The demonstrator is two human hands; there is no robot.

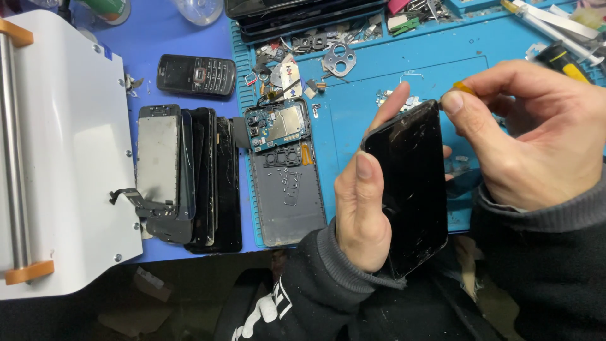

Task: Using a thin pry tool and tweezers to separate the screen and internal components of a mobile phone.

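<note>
The blue worktop (183,38) is carrying a large white machine with orange roller ends (63,151) along the left edge of the frame. A teal ribbed repair mat (404,63) is covering the centre and upper right. Left of centre, a stack of detached black phone screens (186,180) is lying beside an opened grey phone chassis with an exposed circuit board (284,177). A small black keypad phone (196,76) is sitting at upper centre-left, with loose metal parts just to its right.

At centre frame, the left hand (363,208) is holding a black smartphone with a cracked glass face (410,183) upright above the mat; the grip is wrapping the phone's left edge, thumb on the glass and fingertips behind the top. The right hand (524,139) is pinching a small orange pick (464,88) in a narrow grip, touching the phone's upper right corner.

Risk, as a judgement: the glass is already fractured, so sideways levering at that corner is likely to spread the cracks or shed splinters toward bare fingers. A slipping pick could also gouge the frame.
</note>
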